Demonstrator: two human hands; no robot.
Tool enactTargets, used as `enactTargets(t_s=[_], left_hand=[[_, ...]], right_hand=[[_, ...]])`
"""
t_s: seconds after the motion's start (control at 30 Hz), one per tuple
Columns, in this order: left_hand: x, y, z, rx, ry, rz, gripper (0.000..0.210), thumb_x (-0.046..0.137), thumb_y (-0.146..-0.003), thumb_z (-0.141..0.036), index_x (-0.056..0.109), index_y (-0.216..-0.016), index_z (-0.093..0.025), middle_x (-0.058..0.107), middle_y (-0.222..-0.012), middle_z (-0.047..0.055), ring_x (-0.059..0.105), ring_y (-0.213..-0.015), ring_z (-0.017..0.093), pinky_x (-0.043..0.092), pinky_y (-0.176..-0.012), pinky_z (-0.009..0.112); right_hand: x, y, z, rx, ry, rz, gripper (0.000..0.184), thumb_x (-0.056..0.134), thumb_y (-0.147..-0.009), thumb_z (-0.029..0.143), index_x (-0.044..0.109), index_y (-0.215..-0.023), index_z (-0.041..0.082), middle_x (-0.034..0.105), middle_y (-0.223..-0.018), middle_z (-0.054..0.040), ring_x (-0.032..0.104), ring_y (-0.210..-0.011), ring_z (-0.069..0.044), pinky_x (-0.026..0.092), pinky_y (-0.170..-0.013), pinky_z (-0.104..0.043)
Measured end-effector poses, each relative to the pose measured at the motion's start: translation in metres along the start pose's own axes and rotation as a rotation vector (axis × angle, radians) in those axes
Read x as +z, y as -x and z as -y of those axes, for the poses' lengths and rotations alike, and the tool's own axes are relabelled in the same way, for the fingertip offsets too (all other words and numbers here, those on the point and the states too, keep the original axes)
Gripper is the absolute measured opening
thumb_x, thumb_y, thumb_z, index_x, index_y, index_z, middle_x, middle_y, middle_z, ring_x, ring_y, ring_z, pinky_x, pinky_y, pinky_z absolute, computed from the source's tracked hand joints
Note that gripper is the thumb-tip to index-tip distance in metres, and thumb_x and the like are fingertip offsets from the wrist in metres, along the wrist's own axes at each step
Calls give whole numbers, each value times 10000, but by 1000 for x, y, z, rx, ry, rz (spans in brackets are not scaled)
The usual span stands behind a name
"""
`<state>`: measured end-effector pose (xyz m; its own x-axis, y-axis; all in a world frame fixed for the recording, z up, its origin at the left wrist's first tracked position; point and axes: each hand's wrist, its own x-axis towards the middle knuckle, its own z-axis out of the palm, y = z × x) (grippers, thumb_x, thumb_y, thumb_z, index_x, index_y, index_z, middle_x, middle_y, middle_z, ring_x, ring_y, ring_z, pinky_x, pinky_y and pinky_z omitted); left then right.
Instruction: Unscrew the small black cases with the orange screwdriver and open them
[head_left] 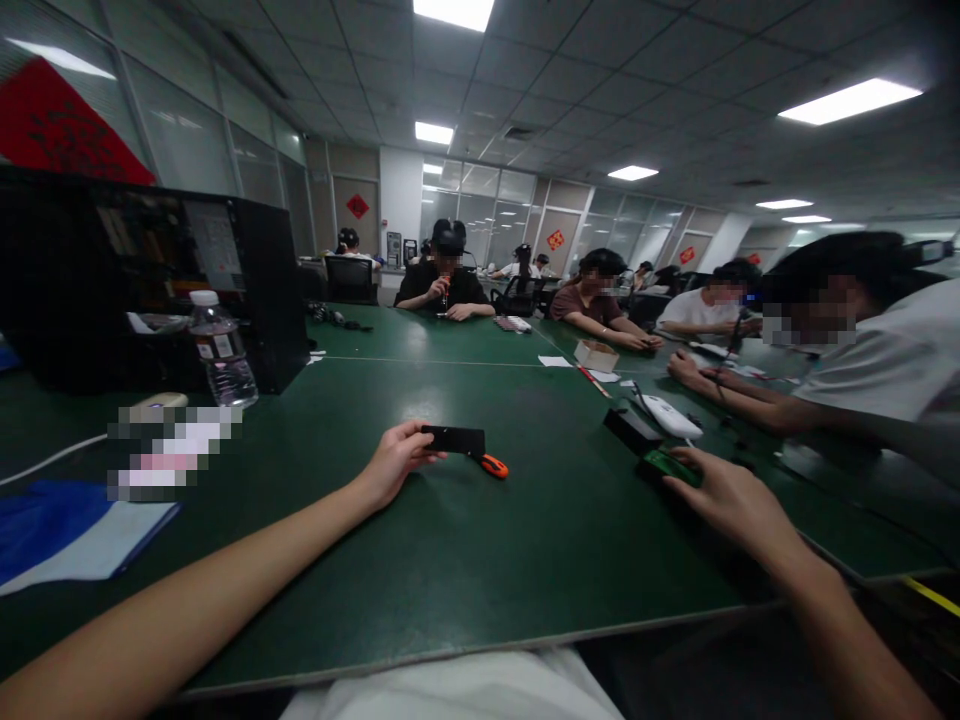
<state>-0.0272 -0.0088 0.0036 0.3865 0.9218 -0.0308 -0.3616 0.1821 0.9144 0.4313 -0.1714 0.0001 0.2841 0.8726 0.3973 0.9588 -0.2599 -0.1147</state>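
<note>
My left hand (397, 462) pinches the left end of a flat black rectangular piece (456, 440), a little above the green table. An orange and black tool (495, 466) lies just beyond its lower right corner, partly hidden, so its kind is unclear. To the right, my right hand (720, 490) has its fingers closed on a green circuit board (664, 464). A black open-looking box (632, 431) sits right against the board's far left side. Behind these is a white device with a cable (671, 416).
A water bottle (223, 350) stands at the left by a black cabinet (262, 290). Blue-and-white packaging (90, 535) lies near the left edge. A small cardboard box (596, 355) and paper (555, 361) are farther back. A co-worker's arms (735, 390) rest on the table at right.
</note>
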Motion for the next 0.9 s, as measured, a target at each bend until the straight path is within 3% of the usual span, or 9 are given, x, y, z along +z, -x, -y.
enactTargets(t_s=[0.1,0.23,0.3,0.37,0.47,0.53,0.7,0.8,0.9], left_hand=[[5,8,5,-25,10,4,149,731,-791,-138,668,-925,-119,751,-838,77,750,-711,164,556,-664,218],[17,23,17,-58,-58,167,244,802,-780,-246,695,-958,-117,762,-946,91,756,-785,180,557,-708,236],[22,30,22,-7,-150,277,278,829,-763,-305,709,-926,-115,762,-920,83,742,-787,186,556,-742,263],[26,36,26,49,-245,357,274,828,-762,-325,726,-906,-115,758,-872,71,725,-796,191,550,-779,285],[27,40,29,126,-334,382,241,800,-778,-318,744,-908,-123,750,-842,61,705,-807,195,538,-800,297],[28,42,29,144,-350,381,230,776,-798,-319,746,-927,-132,744,-836,57,698,-791,194,539,-801,305],[29,43,29,171,-353,379,243,768,-794,-274,731,-996,-144,748,-952,77,699,-855,196,536,-842,307],[31,42,29,161,-383,365,278,762,-796,-259,721,-1047,-145,738,-1030,95,688,-832,181,530,-809,298],[31,41,30,125,-394,389,228,727,-830,-283,722,-1004,-136,728,-988,88,668,-763,156,518,-758,283]], right_hand=[[11,4,-11,-15,-12,-80,482,488,-864,490,700,-1103,129,739,-1121,-229,715,-1002,-389,572,-843,-528],[-7,6,58,-83,-253,-246,516,498,-896,555,662,-1168,149,635,-1333,-223,611,-1233,-385,474,-1057,-563],[-17,8,113,-104,-605,-101,495,477,-936,590,638,-1197,201,687,-1247,-154,671,-1136,-304,538,-990,-473],[-20,12,167,-219,-872,173,477,422,-972,619,641,-1099,214,693,-1216,-129,688,-1050,-252,565,-928,-413],[-11,17,226,-347,-1025,544,442,511,-952,630,622,-941,203,714,-1036,-86,682,-852,-196,567,-763,-332],[-4,20,243,-344,-1080,688,450,529,-944,637,604,-899,195,685,-827,-38,643,-703,-165,531,-661,-294],[-13,16,227,-418,-866,650,359,537,-968,548,620,-893,207,675,-746,-18,646,-670,-166,495,-626,-271],[-26,8,185,-525,-501,440,295,552,-961,481,691,-1031,230,751,-907,-64,689,-768,-207,519,-706,-314],[-33,-6,123,-429,-218,268,352,527,-950,492,710,-1101,231,770,-1058,-107,724,-884,-261,536,-797,-374]])
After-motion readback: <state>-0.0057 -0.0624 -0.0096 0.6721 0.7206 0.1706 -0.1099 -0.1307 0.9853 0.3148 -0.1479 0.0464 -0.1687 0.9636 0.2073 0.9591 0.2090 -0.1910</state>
